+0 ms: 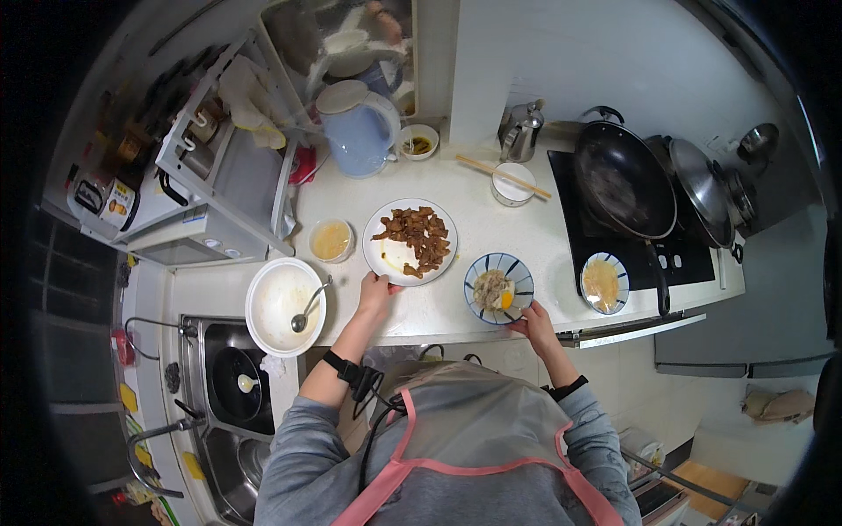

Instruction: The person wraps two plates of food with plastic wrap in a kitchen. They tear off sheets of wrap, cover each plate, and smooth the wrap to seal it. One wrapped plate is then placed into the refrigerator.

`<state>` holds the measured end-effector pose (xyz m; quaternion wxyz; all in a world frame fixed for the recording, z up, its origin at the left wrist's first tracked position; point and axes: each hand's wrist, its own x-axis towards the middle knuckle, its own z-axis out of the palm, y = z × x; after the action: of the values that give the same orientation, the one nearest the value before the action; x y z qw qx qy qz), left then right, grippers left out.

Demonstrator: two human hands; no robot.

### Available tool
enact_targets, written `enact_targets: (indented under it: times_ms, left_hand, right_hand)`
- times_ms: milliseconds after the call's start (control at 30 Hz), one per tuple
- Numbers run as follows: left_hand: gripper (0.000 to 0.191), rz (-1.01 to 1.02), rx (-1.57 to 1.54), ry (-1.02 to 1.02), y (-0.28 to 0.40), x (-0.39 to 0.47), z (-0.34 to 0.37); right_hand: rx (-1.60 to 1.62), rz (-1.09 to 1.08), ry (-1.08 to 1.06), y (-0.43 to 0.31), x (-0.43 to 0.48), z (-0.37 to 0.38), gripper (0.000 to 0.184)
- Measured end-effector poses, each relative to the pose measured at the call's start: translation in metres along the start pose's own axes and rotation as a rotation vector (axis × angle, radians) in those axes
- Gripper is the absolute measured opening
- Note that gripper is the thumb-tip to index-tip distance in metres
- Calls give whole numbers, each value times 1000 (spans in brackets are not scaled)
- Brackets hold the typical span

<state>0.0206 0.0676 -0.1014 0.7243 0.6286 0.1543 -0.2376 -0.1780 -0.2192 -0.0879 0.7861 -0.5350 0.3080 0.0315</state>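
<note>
My left hand (375, 295) grips the near rim of a white plate (393, 258), which rests on the worktop. Pieces of browned cooked meat (424, 238) lie on its far and right parts. In my right hand (534, 325) is the near right rim of a blue-striped bowl (478, 304), with the thumb at the edge. Pale minced food (490, 289) and an orange egg yolk (507, 300) sit inside that bowl. Whether the bowl touches the worktop, I cannot tell.
Left of the plate stand a small bowl of yellowish food (330, 240) and a large white bowl (276, 322) with a spoon. Chopsticks (503, 175) lie across a white bowl (513, 194). A wok (621, 177) sits on the hob, its handle pointing nearward, beside a striped bowl (604, 283).
</note>
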Motion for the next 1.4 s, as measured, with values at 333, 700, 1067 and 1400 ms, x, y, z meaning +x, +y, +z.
enact_targets:
  times_ms: [333, 700, 1067, 1400]
  left_hand:
    - [32, -67, 180, -21, -20, -71, -50]
    - [27, -126, 303, -133, -52, -93, -50]
    - [25, -211, 331, -234, -64, -77, -15]
    - [29, -173, 448, -365, -56, -69, -20]
  right_hand:
    - [46, -19, -85, -53, 83, -7, 32]
    - [-36, 10, 107, -75, 187, 55, 51]
    - [549, -103, 359, -125, 255, -8, 38]
    - [583, -390, 443, -125, 261, -29, 9]
